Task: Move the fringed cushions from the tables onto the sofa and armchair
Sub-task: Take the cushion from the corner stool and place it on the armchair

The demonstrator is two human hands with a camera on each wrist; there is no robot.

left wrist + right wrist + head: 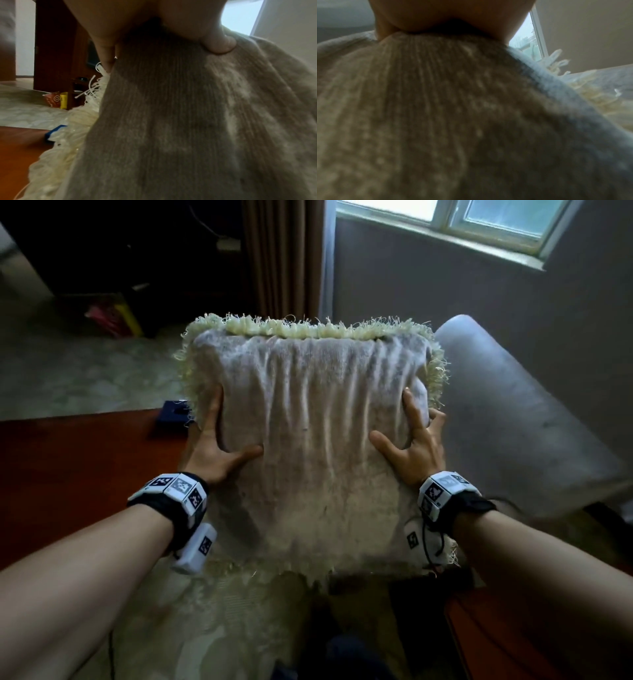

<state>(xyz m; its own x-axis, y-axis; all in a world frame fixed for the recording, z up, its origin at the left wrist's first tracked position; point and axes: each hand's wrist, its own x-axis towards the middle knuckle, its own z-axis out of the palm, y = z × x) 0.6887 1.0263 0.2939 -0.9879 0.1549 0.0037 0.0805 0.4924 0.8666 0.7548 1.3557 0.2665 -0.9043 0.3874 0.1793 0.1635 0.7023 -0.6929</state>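
I held the soft grey ribbed cushion with cream fringe (318,446) aloft before the grey armchair (513,419), left hand (219,446) and right hand (411,440) clamping its side edges; light, squashy, best gripped there.

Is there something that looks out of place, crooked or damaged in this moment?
Nothing is damaged or spilled. The cushion is held up between the left hand and the right hand, so its cover is bunched into long creases. A small blue box sits at the wooden table's far edge, partly hidden by the fringe.
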